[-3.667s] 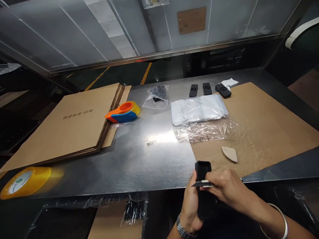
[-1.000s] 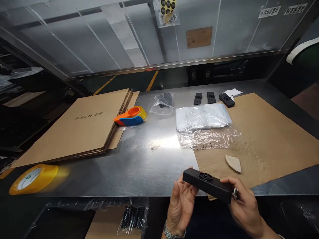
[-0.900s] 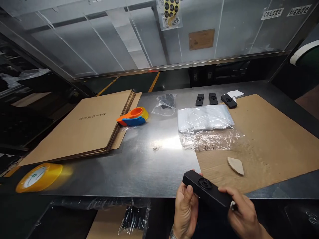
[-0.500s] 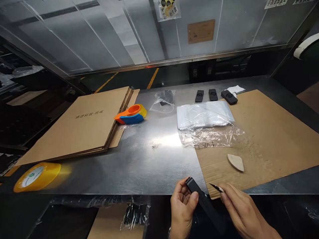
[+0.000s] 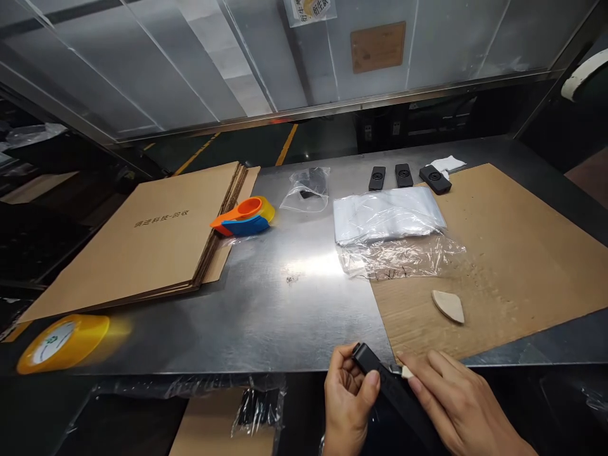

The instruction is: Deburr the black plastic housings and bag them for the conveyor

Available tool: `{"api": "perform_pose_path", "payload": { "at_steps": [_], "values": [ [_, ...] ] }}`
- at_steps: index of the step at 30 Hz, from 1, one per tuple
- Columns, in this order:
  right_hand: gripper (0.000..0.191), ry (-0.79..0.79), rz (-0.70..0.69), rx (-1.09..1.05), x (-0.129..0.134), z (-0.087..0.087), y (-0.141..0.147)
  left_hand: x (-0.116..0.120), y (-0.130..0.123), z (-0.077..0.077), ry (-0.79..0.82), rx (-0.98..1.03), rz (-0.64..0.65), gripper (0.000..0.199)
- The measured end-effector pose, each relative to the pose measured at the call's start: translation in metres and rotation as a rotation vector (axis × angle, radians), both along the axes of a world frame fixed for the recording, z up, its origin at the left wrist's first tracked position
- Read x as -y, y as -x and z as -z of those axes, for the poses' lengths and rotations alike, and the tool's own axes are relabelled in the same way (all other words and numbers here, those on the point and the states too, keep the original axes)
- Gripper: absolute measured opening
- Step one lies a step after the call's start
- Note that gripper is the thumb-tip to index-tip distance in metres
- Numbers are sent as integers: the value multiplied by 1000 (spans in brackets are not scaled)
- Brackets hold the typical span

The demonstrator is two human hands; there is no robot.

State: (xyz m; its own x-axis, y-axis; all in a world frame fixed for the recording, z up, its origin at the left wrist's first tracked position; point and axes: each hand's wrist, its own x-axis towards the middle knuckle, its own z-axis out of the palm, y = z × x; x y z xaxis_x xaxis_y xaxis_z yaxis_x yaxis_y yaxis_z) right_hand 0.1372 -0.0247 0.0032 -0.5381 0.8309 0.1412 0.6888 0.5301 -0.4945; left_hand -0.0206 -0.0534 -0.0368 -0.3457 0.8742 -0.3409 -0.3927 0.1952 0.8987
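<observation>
My left hand is closed round a long black plastic piece, tilted, its near end lost against the dark below the bench edge. The thumb presses on its side. In my right hand is a small pointed blade with a pale grip, pinched between thumb and fingers. The blade is at the side of the black piece; whether it touches is hard to make out. A pale fan-shaped pad lies on the cardboard sheet beyond my right hand.
Clear plastic bags lie mid-bench, with several black parts and a white scrap behind. On the left are stacked cardboard, an orange-blue tape dispenser and a yellow tape roll. A metal panel overhangs the back.
My right hand has moved left, bringing the blade up to the side of the black piece. My left hand keeps its hold. The camera view has shifted slightly.
</observation>
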Motion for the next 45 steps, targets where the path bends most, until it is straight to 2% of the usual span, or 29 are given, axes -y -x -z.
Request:
{"api": "perform_pose_path", "payload": {
  "at_steps": [7,16,21,26,29,35,45],
  "values": [
    [34,10,-21,24,2,5,-1,-1,-3,-5,-3,-11,-30,41],
    [34,-18,-19,41,5,4,-4,-1,-3,-4,-10,-2,-13,42],
    [34,-66,15,80,5,17,-6,0,-4,-4,-14,15,-7,44],
    [34,91,75,65,1,29,-8,0,-6,-6,-3,0,-48,47],
    [34,123,67,-4,0,23,-8,-1,-7,-5,4,21,-54,45],
    [34,-70,-16,-38,-1,5,-2,1,-8,-2,-26,38,-39,42],
    [35,-129,-2,1,1,5,0,1,-7,-3,-47,46,8,41]
  ]
}}
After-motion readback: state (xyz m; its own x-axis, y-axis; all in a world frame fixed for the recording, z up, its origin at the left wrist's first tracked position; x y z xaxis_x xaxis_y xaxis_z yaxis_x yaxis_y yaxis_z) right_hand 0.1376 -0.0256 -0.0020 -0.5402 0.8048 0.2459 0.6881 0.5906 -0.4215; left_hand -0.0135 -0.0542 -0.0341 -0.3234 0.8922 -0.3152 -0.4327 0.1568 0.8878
